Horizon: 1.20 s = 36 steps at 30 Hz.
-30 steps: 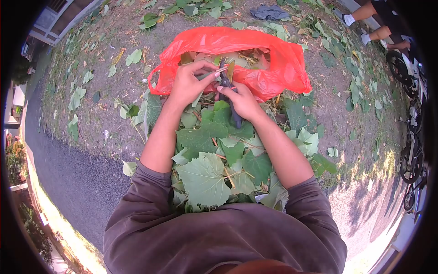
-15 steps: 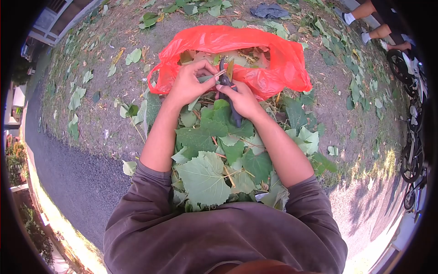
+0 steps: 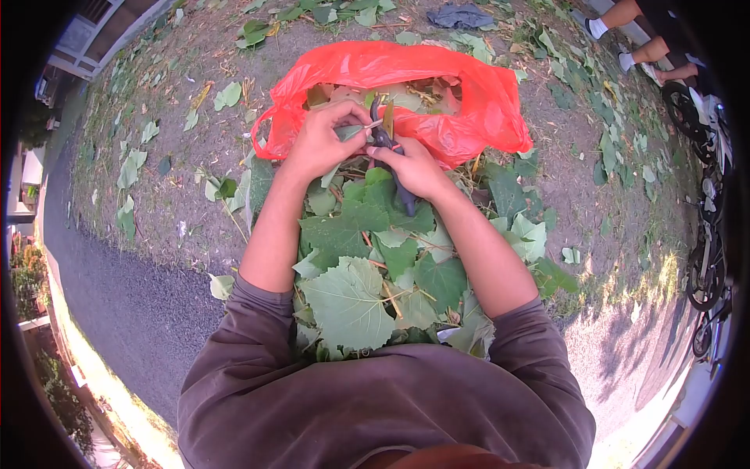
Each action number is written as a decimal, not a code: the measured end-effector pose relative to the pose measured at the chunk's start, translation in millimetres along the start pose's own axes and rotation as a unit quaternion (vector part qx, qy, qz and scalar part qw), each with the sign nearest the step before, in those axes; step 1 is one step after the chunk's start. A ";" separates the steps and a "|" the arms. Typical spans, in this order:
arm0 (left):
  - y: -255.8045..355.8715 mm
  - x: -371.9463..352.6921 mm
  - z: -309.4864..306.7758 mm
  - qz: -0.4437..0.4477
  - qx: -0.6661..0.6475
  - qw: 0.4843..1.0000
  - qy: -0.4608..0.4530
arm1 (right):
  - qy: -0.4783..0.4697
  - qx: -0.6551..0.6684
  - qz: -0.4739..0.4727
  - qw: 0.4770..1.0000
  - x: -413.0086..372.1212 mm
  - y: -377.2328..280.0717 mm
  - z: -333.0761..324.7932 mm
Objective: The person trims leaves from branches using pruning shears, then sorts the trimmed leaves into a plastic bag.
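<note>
1 pruner (image 3: 380, 134), 1 red bag (image 3: 494, 109), 1 dark crumpled item (image 3: 459, 16) — leaves (image 3: 349, 303) past counting.

pruners (image 3: 382, 137): partly hidden | bystander (image 3: 650, 51): upper body cut off

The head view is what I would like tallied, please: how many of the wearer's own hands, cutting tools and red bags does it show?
Wearer's hands: 2, left hand and right hand
Cutting tools: 1, pruning shears
Red bags: 1, red plastic bag
Total: 4
</note>
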State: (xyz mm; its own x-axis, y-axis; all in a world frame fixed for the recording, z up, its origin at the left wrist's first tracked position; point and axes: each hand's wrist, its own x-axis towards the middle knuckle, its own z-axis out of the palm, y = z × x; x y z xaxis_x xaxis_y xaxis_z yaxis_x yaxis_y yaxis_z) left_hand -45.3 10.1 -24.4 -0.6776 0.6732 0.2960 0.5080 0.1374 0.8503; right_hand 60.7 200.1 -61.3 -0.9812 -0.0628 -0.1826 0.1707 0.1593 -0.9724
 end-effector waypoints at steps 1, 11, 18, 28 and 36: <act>1.7 -0.4 0.0 -0.023 -0.001 1.000 -0.004 | 0.000 0.000 0.000 1.000 -0.2 -0.6 0.0; -5.1 -1.2 1.3 -0.072 -0.033 0.997 0.013 | 0.001 -0.014 0.007 1.000 1.7 3.2 0.8; -4.9 0.1 2.2 -0.154 -0.131 0.979 0.037 | 0.032 -0.046 0.009 0.998 -2.3 -0.2 4.3; -2.1 -1.5 10.1 -0.124 -0.055 0.989 0.066 | 0.062 -0.103 0.012 0.993 -4.3 -2.3 7.4; 1.2 -1.1 9.4 -0.123 -0.026 0.989 0.072 | 0.028 -0.078 -0.007 0.997 -6.6 -0.5 0.8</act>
State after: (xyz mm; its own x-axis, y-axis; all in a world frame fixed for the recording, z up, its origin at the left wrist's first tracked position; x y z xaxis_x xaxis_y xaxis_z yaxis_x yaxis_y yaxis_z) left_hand -39.0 16.3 -27.7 -0.8483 0.5127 0.1325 0.2921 0.2444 0.9246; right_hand 67.2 199.6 -59.7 -0.9876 -0.0128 -0.1563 0.1446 0.3109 -0.9394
